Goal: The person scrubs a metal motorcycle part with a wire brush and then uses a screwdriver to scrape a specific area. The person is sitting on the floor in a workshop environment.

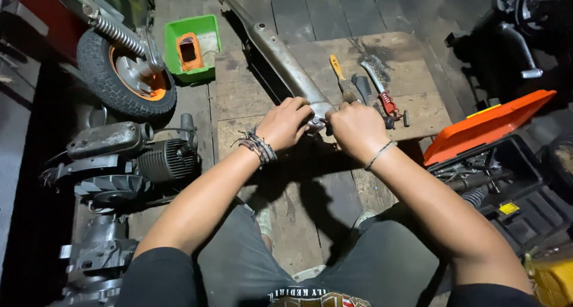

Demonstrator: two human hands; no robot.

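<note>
Crouching over a dark plank floor (pixel 310 8), I have a wooden board (pixel 412 74) laid out in the middle of the frame as my bench. The biggest thing near me is the engine block (pixel 128 164) at the left edge, finned and greasy, with a small tyred wheel (pixel 122 65) above it in the upper left. At the right edge sits an open black toolbox (pixel 513 187) with its orange lid (pixel 486 125) tipped up.

Running from top centre down to my hands is a long grey metal tube (pixel 277 56); its lower end lies at the centre of the frame, on the board. My left hand (pixel 285 123) is closed around that end, and my right hand (pixel 357 130) is curled shut just beside it, seemingly over a small fitting there, though I cannot make out what sits under those fingers.

I judge I am working on the end of the tube, loosening or seating a part. The next move calls for holding the tube steady with the left while the right turns or pulls squarely.

Smaller things lie above my right hand: a yellow-handled screwdriver (pixel 336 66), a wire brush (pixel 373 68) and a red-handled tool (pixel 388 103). A green tray (pixel 209 32) stands at upper left.
</note>
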